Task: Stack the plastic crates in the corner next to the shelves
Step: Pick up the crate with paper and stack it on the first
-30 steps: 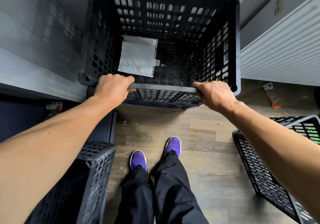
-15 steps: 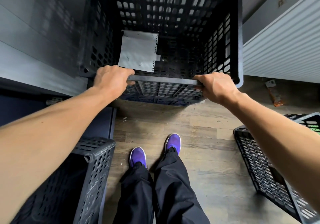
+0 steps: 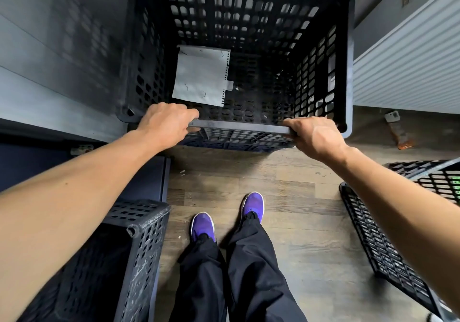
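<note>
A tall black perforated plastic crate (image 3: 348, 55) fills the upper middle of the head view, standing in the corner against the grey wall. A white sheet of paper (image 3: 200, 78) lies on its bottom. My left hand (image 3: 165, 122) grips the left end of the crate's near rim. My right hand (image 3: 313, 134) grips the right end of the same rim. Through the holes below the rim, more black lattice shows under this crate. Another black crate (image 3: 139, 242) stands at the lower left. A third crate (image 3: 388, 252) lies tilted at the right.
A dark shelf unit (image 3: 37, 167) runs along the left, with a grey wall (image 3: 49, 60) above it. A white ribbed panel (image 3: 410, 65) stands at the right. An orange-handled tool (image 3: 400, 134) lies on the wooden floor (image 3: 298, 209). My purple shoes (image 3: 202, 224) stand behind the crate.
The crate, held in both hands, has shifted slightly up and away in the view, closer to the corner. My grip on the near rim is unchanged.
</note>
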